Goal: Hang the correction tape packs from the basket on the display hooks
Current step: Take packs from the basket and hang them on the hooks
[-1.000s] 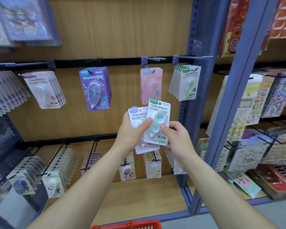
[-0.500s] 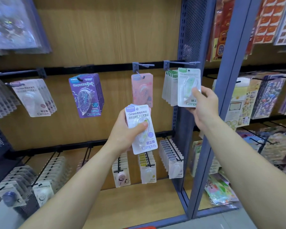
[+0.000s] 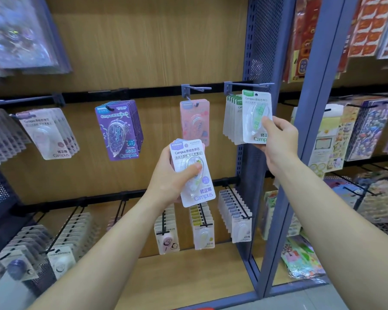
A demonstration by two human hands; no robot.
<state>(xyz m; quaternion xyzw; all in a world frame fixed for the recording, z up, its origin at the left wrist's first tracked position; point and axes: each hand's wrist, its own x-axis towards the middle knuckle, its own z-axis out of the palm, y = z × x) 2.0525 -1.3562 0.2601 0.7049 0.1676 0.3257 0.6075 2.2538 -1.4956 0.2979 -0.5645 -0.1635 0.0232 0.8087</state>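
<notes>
My right hand [image 3: 279, 139] pinches a green-patterned correction tape pack [image 3: 255, 115] by its lower right side, holding it up just under the grey display hook [image 3: 251, 85] and in front of a row of matching green packs [image 3: 232, 118]. My left hand [image 3: 169, 177] grips a small stack of white packs [image 3: 192, 173] with purple labels, thumb across the front, below a pink pack [image 3: 194, 121] on the neighbouring hook [image 3: 196, 88]. The basket is almost wholly out of view.
Purple packs [image 3: 119, 129] and white packs [image 3: 47, 133] hang to the left. Several lower hooks [image 3: 238, 200] carry more tape packs above a wooden shelf [image 3: 188, 274]. A blue upright post [image 3: 305, 130] separates sticker sheets [image 3: 365, 130] on the right.
My right hand took the green pack off the stack in my left hand and lifted it up and right to the green row's hook. The left hand stayed holding the rest.
</notes>
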